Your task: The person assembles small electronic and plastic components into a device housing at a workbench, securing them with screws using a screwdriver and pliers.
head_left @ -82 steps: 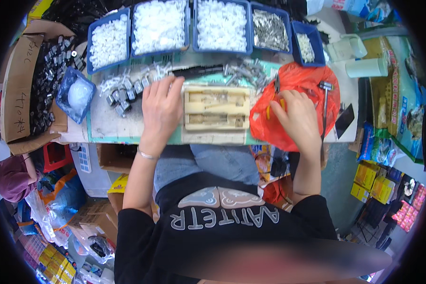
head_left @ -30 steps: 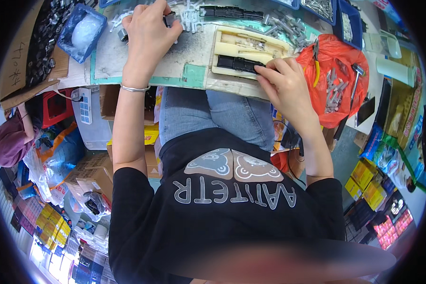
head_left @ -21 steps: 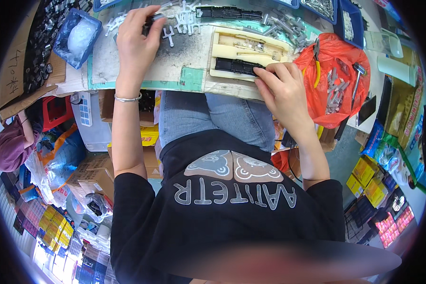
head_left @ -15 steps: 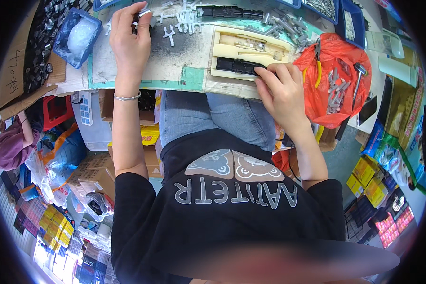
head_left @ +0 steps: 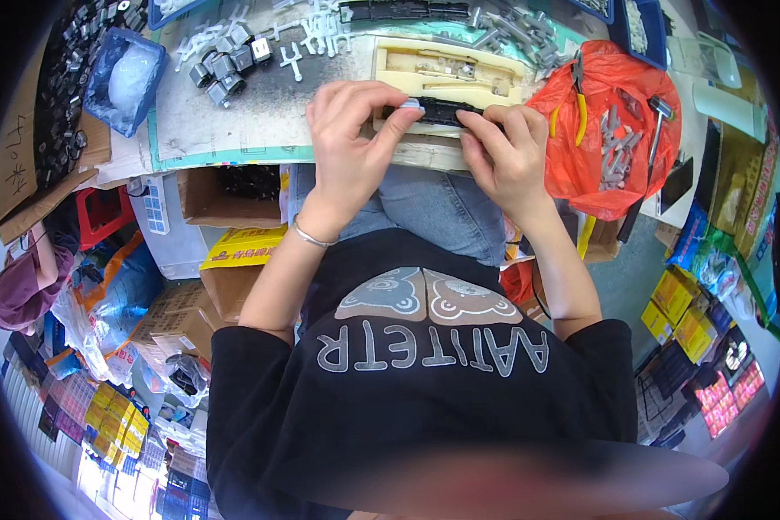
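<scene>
Working over a long white-and-green table point(head_left: 260, 130), strewn with blocky grey parts point(head_left: 222, 66) and other small pieces; could easily lose a dropped item in that clutter. To the right, crowded by a crumpled red plastic bag point(head_left: 572, 165); might snag its thin film by swinging outward carelessly. Just left of that, using a cream rectangular block point(head_left: 407, 84) with two long recesses; could slide if pushed sideways. With the left hand point(head_left: 351, 143), pinching, thumb against forefinger; with the right hand point(head_left: 511, 152), touching fingers to the strip's right end, cannot tell whether gripping or only pressing. In the nearer recess, tending a long, narrow black plastic-looking strip point(head_left: 442, 111); could rock or lift at one end under uneven pressure. Last, holding a small pale-grey piece point(head_left: 413, 105) near the strip's left end, cannot tell whether touching; could slip from so shallow a pinch, or sit crooked if tilted, being partly hidden behind the fingers.
</scene>
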A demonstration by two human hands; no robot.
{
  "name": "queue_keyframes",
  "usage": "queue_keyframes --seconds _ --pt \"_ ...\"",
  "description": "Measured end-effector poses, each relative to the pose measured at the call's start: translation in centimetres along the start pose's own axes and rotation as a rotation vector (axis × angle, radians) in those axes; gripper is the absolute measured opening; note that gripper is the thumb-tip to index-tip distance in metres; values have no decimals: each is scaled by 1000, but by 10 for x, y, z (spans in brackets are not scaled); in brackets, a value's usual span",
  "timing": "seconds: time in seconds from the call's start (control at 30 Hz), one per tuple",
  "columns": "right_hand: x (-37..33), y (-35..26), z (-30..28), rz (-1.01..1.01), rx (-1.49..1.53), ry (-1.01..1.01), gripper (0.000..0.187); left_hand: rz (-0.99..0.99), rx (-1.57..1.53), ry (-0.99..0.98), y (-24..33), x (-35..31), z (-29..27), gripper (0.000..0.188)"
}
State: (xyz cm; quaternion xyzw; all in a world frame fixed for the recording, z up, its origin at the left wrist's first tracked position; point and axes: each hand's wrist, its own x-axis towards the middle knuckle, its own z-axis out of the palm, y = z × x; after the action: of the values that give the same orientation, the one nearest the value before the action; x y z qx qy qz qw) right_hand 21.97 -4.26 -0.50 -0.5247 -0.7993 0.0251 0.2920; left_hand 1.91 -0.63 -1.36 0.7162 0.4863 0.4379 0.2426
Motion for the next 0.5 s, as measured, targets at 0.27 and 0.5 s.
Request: queue_keyframes --seconds 0.27,0.5 --pt "-1 1 1 0 24 1 25 -65 182 -35 8 9 0 19" --pt "-2 -1 -4 8 36 17 26 148 401 15 -14 55 -26 31"
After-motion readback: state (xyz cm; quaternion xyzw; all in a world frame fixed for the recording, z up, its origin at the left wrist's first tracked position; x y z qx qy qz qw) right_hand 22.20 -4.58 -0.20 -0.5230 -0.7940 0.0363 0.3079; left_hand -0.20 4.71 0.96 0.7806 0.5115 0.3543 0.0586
